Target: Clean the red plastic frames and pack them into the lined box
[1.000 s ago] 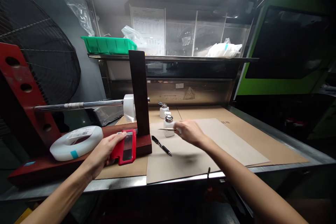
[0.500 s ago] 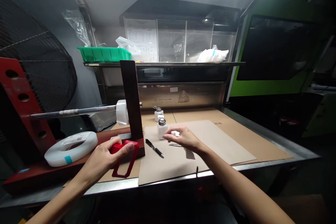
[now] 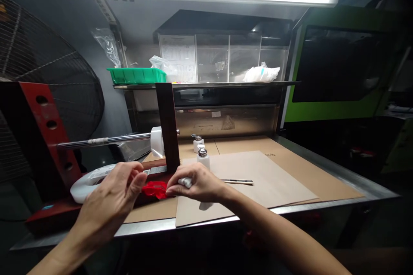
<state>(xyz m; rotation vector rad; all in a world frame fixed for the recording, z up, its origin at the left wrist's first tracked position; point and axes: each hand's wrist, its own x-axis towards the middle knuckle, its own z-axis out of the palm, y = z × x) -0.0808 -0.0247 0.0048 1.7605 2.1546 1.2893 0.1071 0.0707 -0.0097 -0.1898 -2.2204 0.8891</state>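
Note:
A red plastic frame (image 3: 155,190) is between my two hands, turned so its opening hardly shows. My left hand (image 3: 111,195) is closed at the frame's left end, thumb against it; the other fingers are partly hidden. My right hand (image 3: 201,182) has a crumpled white wad (image 3: 185,181) tucked in its curled fingers, with thumb and fingertips at the frame's right end. Just behind that hand stands a white bottle with a metal cap (image 3: 203,160). A second white bottle (image 3: 198,144) is farther back. Slim stick-like tools (image 3: 238,181) lie right of my right hand.
A dark red stand (image 3: 167,126) with a metal rod (image 3: 125,138) carries a small clear roll (image 3: 157,142). A large film roll (image 3: 80,189) lies on its base. Cardboard (image 3: 251,167) covers the metal table. A shelf above holds a green tray (image 3: 138,76) and a white bag (image 3: 263,74).
My right hand has moved left with the white wad, up to the red frame. The frame has turned from hanging upright to nearly edge-on. The view has shifted, and the pen is hidden.

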